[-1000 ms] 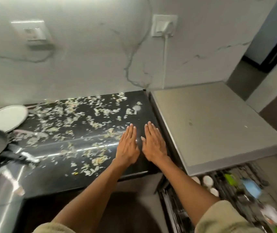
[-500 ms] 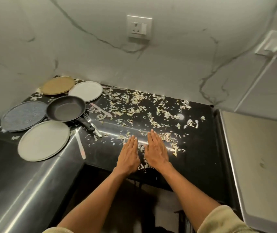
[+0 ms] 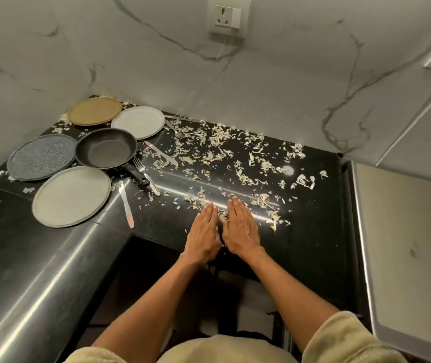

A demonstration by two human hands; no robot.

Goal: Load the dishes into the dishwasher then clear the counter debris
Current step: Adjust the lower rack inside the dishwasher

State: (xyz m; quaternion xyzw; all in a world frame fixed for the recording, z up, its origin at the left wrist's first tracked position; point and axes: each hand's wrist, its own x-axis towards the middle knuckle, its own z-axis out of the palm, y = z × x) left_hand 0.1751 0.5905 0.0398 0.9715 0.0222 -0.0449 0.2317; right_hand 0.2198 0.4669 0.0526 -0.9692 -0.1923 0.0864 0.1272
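Four plates, tan (image 3: 95,111), white (image 3: 138,122), speckled blue (image 3: 41,157) and pale green (image 3: 71,196), are laid empty around an empty black frying pan (image 3: 105,148) in the corner of the black counter (image 3: 311,205), with forks and knives beside them. Pale debris (image 3: 219,150) is scattered across the counter to their right. The left hand (image 3: 203,238) and right hand (image 3: 239,229) are pressed flat side by side on the counter's near edge, fingers straight, nothing held, scraps caught between them.

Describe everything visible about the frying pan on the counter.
The frying pan is dark, looks non-stick, round and shallow, upright and empty. Its black handle points toward the counter's front edge beside a fork. It sits on the black counter among four plates, its rim appearing to overlap the speckled blue plate. Neither hand touches it.
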